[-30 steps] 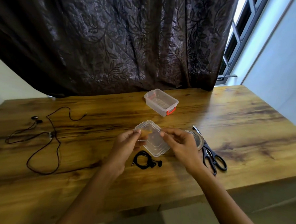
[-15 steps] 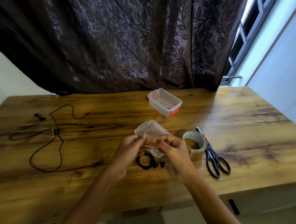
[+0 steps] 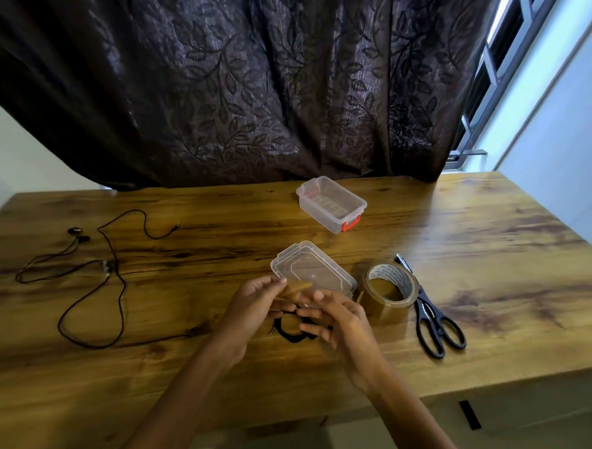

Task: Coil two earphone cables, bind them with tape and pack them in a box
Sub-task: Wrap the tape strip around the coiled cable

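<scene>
Far out at 9 o'clock on the brown wooden table point(image 3: 493, 234): loose black earphone cable point(image 3: 89, 282), sprawled in open loops, not yet coiled. Light, limp, prone to tangling; best gathered near the earbuds and wound round the fingers.

Near the front edge at 6 o'clock: left hand point(image 3: 249, 307), thumb and fingertips pinching a short strip of brown tape point(image 3: 296, 288). Thin, sticky, quick to fold onto itself; best held by the very ends and kept taut.

Just beneath, small coiled black earphone point(image 3: 290, 332), flat on the wood, partly hidden by both hands. Probably springy enough to unwind, so pinch across the bundle while wrapping.

Right hand point(image 3: 339, 321) close against the left, fingers loosely spread toward the strip's other end; cannot tell whether gripping it or only touching.

Behind the hands, clear plastic lid point(image 3: 314, 270). At 12 o'clock, clear rectangular plastic box with a red latch point(image 3: 330, 205), open. At 3 o'clock, brown tape roll point(image 3: 388, 292), just beside black-handled scissors point(image 3: 435, 322).
</scene>
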